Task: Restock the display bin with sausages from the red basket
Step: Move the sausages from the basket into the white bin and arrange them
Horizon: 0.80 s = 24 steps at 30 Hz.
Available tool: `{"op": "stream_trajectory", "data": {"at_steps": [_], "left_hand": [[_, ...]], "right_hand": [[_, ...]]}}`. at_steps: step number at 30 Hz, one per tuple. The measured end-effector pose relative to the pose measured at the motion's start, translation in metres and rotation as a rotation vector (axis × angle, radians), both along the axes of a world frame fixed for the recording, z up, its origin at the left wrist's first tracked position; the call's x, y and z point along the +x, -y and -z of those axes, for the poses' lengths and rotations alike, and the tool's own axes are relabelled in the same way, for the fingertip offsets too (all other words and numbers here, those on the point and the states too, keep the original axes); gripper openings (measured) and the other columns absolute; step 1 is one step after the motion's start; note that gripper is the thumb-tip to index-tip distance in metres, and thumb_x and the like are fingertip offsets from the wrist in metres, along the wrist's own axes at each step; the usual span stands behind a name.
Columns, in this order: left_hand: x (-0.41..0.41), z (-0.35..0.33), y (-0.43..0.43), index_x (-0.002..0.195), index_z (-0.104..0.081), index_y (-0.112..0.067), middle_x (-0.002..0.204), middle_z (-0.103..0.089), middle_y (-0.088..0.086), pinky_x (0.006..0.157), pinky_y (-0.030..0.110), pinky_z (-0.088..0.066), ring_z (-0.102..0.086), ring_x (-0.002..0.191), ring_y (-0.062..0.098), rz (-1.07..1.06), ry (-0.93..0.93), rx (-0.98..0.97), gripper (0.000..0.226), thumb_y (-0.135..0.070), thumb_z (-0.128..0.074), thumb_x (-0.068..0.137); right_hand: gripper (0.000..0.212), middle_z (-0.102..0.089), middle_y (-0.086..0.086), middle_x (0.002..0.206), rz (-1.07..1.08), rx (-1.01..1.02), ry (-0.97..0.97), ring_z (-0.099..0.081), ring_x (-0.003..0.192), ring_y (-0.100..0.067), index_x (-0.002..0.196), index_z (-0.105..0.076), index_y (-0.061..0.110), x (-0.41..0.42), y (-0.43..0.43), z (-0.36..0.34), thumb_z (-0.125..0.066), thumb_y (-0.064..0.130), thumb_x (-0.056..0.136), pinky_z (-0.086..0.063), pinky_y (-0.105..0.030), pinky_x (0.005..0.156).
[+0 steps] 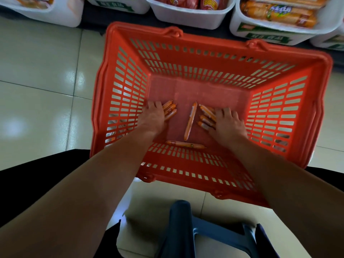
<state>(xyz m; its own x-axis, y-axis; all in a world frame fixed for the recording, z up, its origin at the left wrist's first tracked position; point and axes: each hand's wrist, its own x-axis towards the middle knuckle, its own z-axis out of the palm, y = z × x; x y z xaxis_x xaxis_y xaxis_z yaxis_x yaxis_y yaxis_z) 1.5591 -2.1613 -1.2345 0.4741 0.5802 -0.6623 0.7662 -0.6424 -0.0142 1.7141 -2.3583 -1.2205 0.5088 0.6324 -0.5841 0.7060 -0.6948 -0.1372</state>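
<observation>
While left hand [152, 117] and right hand [228, 122] each curl fingers round a sausage bundle [169, 110] on the red basket [121, 53] floor, two loose sausages [190, 121] lie between. Risk: overfull grips shedding pieces during lift-out.

Display bins [186, 17] at twelve o'clock cut by the top edge, labels blurred, sausages [170, 110] half hidden under left hand [152, 116] and right hand [228, 121], wrapper print too small to read, stool [204, 233] at six o'clock cropped.
</observation>
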Motion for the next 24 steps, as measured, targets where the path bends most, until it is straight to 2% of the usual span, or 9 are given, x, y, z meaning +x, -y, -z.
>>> {"op": "stream_trajectory", "data": {"at_steps": [3, 4, 6, 8, 13, 19, 21, 24], "left_hand": [[-0.003, 0.004, 0.001, 0.137, -0.028, -0.013, 0.137, -0.039, 0.017, 0.094, 0.049, -0.048, -0.049, 0.121, 0.040, 0.007, -0.033, -0.003, 0.078, -0.028, -0.080, 0.079], [-0.003, 0.006, 0.001, 0.134, -0.030, -0.013, 0.134, -0.041, 0.018, 0.093, 0.049, -0.048, -0.051, 0.119, 0.040, 0.014, -0.026, -0.003, 0.075, -0.027, -0.079, 0.080], [-0.003, 0.008, 0.000, 0.131, -0.034, -0.011, 0.131, -0.048, 0.019, 0.094, 0.049, -0.047, -0.053, 0.118, 0.039, -0.011, 0.007, -0.023, 0.068, -0.027, -0.077, 0.082], [-0.003, 0.010, -0.001, 0.133, -0.037, -0.007, 0.130, -0.053, 0.020, 0.098, 0.047, -0.044, -0.053, 0.120, 0.039, -0.056, 0.036, -0.049, 0.065, -0.027, -0.074, 0.084], [-0.001, 0.013, -0.003, 0.135, -0.044, -0.005, 0.137, -0.044, 0.019, 0.105, 0.045, -0.040, -0.048, 0.125, 0.039, -0.040, 0.061, -0.054, 0.053, -0.021, -0.065, 0.089], [0.010, 0.006, -0.001, 0.125, -0.045, -0.007, 0.123, -0.060, 0.019, 0.097, 0.045, -0.045, -0.056, 0.117, 0.038, -0.109, 0.119, -0.135, 0.041, -0.020, -0.062, 0.090], [0.014, 0.003, 0.004, 0.125, -0.042, -0.007, 0.123, -0.060, 0.020, 0.096, 0.044, -0.044, -0.057, 0.118, 0.039, -0.141, 0.150, -0.218, 0.045, -0.022, -0.064, 0.089], [0.026, 0.003, 0.017, 0.128, -0.040, -0.010, 0.123, -0.060, 0.018, 0.093, 0.042, -0.044, -0.058, 0.116, 0.039, -0.166, 0.188, -0.306, 0.053, -0.033, -0.068, 0.089]], "right_hand": [[0.102, -0.030, -0.009, 0.142, -0.056, -0.114, -0.031, -0.039, 0.126, -0.034, 0.149, -0.021, 0.019, -0.001, 0.003, 0.005, -0.075, 0.058, 0.072, -0.044, -0.054, 0.096], [0.104, -0.030, -0.009, 0.141, -0.063, -0.127, -0.017, -0.039, 0.125, -0.034, 0.149, -0.020, 0.020, -0.001, 0.004, 0.007, -0.079, 0.053, 0.070, -0.045, -0.054, 0.096], [0.096, -0.034, -0.012, 0.138, -0.032, -0.133, -0.006, -0.041, 0.124, -0.036, 0.144, -0.025, 0.018, 0.001, 0.004, 0.010, -0.082, 0.041, 0.070, -0.047, -0.054, 0.095], [0.090, -0.038, -0.016, 0.135, 0.023, -0.155, -0.032, -0.044, 0.123, -0.039, 0.137, -0.031, 0.014, 0.004, 0.002, 0.011, -0.085, 0.039, 0.069, -0.047, -0.053, 0.095], [0.068, -0.055, -0.017, 0.127, 0.078, -0.159, -0.090, -0.057, 0.116, -0.037, 0.128, -0.051, 0.011, 0.009, -0.001, 0.013, -0.081, 0.036, 0.073, -0.050, -0.043, 0.092], [0.069, -0.055, -0.014, 0.127, 0.091, -0.148, -0.042, -0.059, 0.113, -0.036, 0.129, -0.050, 0.015, 0.006, -0.001, 0.015, -0.081, 0.040, 0.073, -0.050, -0.044, 0.090], [0.068, -0.059, -0.014, 0.124, 0.163, -0.172, -0.072, -0.060, 0.113, -0.036, 0.127, -0.052, 0.014, 0.006, -0.002, 0.014, -0.081, 0.041, 0.071, -0.051, -0.042, 0.088], [0.056, -0.064, -0.014, 0.118, 0.327, -0.161, -0.120, -0.064, 0.107, -0.037, 0.119, -0.062, 0.014, 0.009, -0.001, 0.010, -0.079, 0.036, 0.070, -0.052, -0.041, 0.084]]}}
